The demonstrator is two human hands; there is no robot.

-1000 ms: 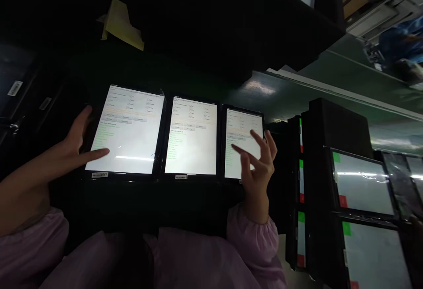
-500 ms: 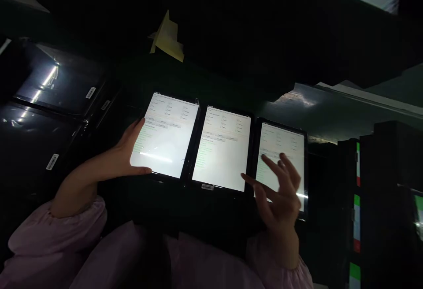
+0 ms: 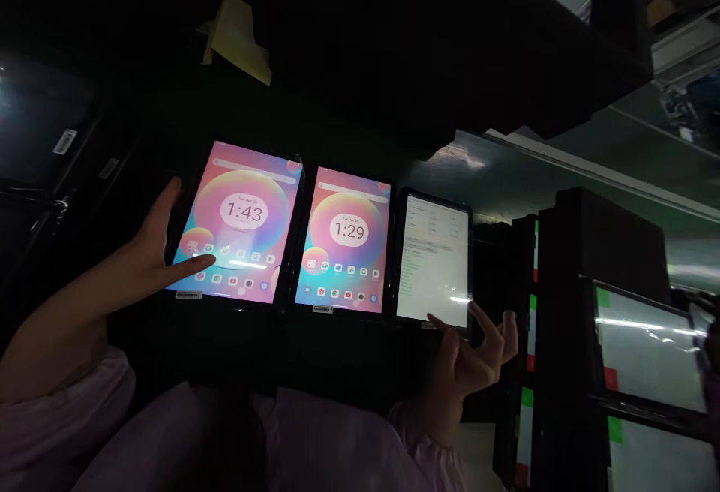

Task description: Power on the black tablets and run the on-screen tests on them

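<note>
Well, shadow swallows most of the dark surface (image 3: 225,349), and its edges dissolve into black. In a row of three lie a black-framed glass tablet showing 1:43 (image 3: 253,244) toward nine o'clock, a black-framed glass tablet showing 1:29 (image 3: 346,282) at the dial's centre, and a black-framed glass tablet with a white page (image 3: 433,267) toward four, its fine print too small to read.

The left hand (image 3: 151,248), at nine, is spread wide, thumb over the seven o'clock corner of the first screen; its other fingers are hard to follow in the dark, and I can't tell whether it touches the glass. The right hand (image 3: 475,357), at five, fans its fingers loosely and holds nothing; one fingertip sits by the third tablet's bottom edge, contact unclear. Both wrists come out of gathered mauve cloth sleeves (image 3: 61,409), the right one very dim.

Creased yellow paper (image 3: 239,42) stands out at eleven. Toward ten, two white barcode stickers (image 3: 64,141) mark glossy dark shapes I can barely separate. At four are two pale, green-cornered rectangular panels (image 3: 652,346), the lower cut off, and three narrow strips tipped green and red (image 3: 532,334).
</note>
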